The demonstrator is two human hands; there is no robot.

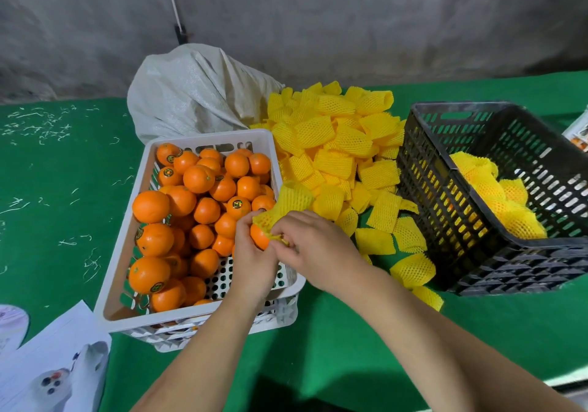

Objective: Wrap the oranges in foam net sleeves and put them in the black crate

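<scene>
1. Left hand: curled round one orange, held above the white crate.
2. Right hand: pinching the rim of a yellow foam sleeve, mouth partly over the fruit.
3. Advised: stretch the mouth wide, draw down evenly, steady the fruit against the pull.
4. Spare sleeves: heaped just beyond the grip.
5. Black crate: right of the grip, some wrapped fruit inside.

Orange (half-sleeved) above white crate
</scene>
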